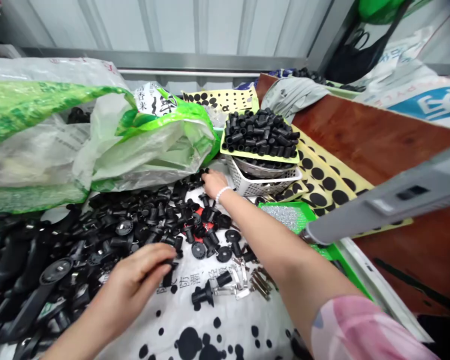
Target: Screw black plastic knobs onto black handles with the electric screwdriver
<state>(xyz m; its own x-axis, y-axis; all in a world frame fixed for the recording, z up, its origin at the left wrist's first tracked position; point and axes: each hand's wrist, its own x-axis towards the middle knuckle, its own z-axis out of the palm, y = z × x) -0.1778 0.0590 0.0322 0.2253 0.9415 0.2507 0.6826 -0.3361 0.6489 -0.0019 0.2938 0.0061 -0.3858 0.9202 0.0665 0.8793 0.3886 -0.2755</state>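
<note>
Left hand (146,272): thumb and fingers closed on a small black plastic part (168,276), just above the white printed sack (228,312). Right hand (214,184): reaching to the back edge of the heap of black plastic fittings (150,212), fingertips at small dark pieces; cannot tell whether it grips one. Heap spreads beyond and left of the left hand.

Right of the left hand: a loose flanged fitting (203,295), with thin metal strips (243,280) beside it. Just right of the right hand: white perforated basket (247,186), a yellow tray (260,156) of black caps piled high above it.

Risks, as judged: a wrist swing into the basket could shake caps down into the heap; the right forearm drifting outward could knock the green tray (310,215) and scatter its screws (285,216); a sweep by the left hand could mix strips among fittings; a loose pinch could drop the part.
</note>
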